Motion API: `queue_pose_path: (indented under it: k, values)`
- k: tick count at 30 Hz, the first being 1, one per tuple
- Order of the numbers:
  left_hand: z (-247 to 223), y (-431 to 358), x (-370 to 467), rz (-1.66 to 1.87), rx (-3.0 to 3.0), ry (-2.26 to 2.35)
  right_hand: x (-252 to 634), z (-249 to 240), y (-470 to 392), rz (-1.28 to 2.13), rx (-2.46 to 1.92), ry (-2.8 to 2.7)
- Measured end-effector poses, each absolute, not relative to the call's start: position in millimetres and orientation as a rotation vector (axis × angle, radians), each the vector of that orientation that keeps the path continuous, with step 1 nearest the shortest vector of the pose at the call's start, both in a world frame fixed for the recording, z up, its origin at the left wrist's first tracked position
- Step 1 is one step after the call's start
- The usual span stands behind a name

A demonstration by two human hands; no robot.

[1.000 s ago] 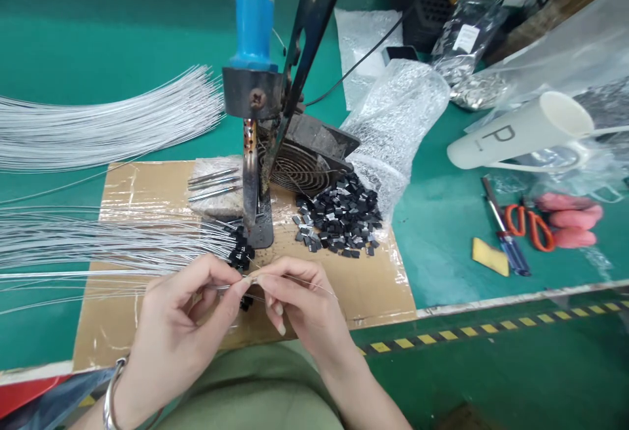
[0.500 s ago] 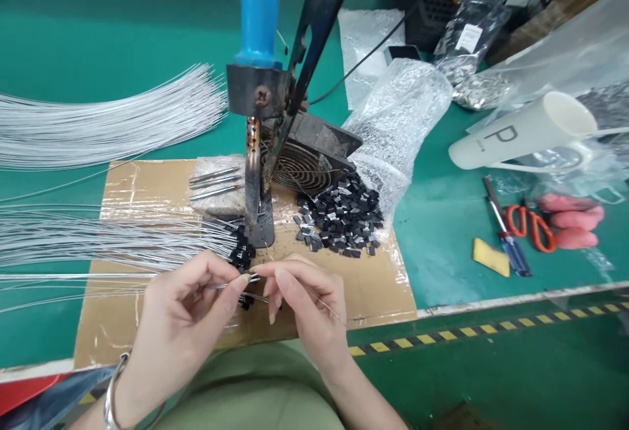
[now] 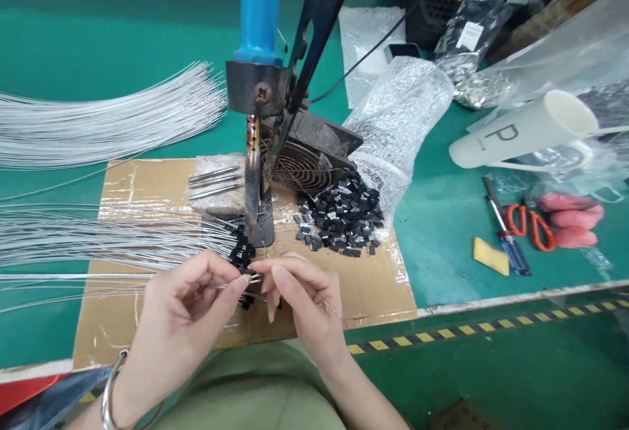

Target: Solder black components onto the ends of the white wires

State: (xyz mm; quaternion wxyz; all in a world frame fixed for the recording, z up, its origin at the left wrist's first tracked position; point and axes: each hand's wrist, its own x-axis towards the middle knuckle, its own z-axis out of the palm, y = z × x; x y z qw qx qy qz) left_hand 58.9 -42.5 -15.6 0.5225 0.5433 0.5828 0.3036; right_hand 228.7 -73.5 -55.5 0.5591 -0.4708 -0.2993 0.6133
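My left hand [image 3: 184,315] is closed in a pinch on a thin grey wire [image 3: 226,286], whose pale tips stick out past the thumb. Close beside it, my right hand [image 3: 312,305] has thumb and forefinger pinched on a fine solder wire [image 3: 322,302] that trails back over the palm; its other fingers are curled. Just above the fingertips points the tip of a soldering iron [image 3: 252,181], clamped upright in a black stand. Behind my left hand lie grey wires [image 3: 162,240] ending in small black connectors [image 3: 242,246].
Loose black connectors [image 3: 346,214] are heaped by a small fan [image 3: 307,161] on the cardboard [image 3: 363,286]. A sponge pad [image 3: 216,197] holds metal tips. More wires [image 3: 122,118] lie at left. To the right are scissors [image 3: 533,223], a screwdriver [image 3: 511,246] and a white mug [image 3: 523,128].
The fingertips of my right hand have shifted very slightly left, toward my left hand. The stretch of fine wire that stood above them no longer shows. My left hand holds its pinch.
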Motion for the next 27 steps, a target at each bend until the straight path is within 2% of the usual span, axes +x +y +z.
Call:
queue_pose_path:
  k: [10, 16, 27]
  values:
    - [-19.3, -40.7, 56.4, 0.732, 1.318, 1.363, 226.6, -55.5, -71.3, 1.514, -1.076, -0.633]
    - [-14.9, -45.5, 61.3, 0.735, 1.266, 1.502, 223.5, -55.1, -67.3, 1.620, -1.042, -0.487]
    - [-26.0, -50.4, 55.8, 0.767, 1.487, 1.474, 217.9, -50.3, -62.3, 1.677, -1.008, -0.292]
